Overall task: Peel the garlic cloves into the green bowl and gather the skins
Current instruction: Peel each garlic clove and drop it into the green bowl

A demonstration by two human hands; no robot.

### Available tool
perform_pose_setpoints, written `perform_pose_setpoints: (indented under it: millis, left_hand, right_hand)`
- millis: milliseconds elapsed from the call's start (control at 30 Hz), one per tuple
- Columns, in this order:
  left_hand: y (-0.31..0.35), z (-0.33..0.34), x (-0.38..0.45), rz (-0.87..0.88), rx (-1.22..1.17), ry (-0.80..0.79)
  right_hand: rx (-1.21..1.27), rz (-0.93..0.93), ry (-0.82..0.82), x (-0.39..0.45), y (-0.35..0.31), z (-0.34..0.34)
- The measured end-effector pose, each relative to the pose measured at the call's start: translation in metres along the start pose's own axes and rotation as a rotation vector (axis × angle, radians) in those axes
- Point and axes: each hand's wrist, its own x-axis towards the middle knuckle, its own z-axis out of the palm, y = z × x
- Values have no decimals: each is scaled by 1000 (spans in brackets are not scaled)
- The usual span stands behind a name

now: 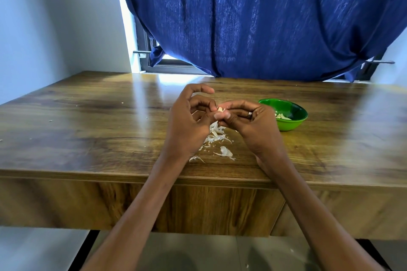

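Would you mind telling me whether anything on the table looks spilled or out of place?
Only the garlic skins: they lie scattered loose on the wooden table under the hands, not yet gathered. A few specks sit farther left. The green bowl stands upright with peeled pieces inside.

Landmark: bowl (284, 114), on table (88, 121), right of centre. Peeled cloves (283, 116) inside bowl. Right hand (248, 123) just left of bowl, above table. Left hand (189, 121) farther left of bowl, fingertips meeting right hand's around garlic clove (221, 110). Skins (217, 141) scattered on table left of bowl, nearer table's front edge, below hands. Curtain (264, 17) behind bowl, past table's far edge.
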Motion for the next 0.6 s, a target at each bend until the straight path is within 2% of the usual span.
perform_pose_setpoints:
  millis: [600]
  left_hand:
    - [1,3,-2,111,78,109]
  right_hand:
    - [-91,-72,62,2,3,1]
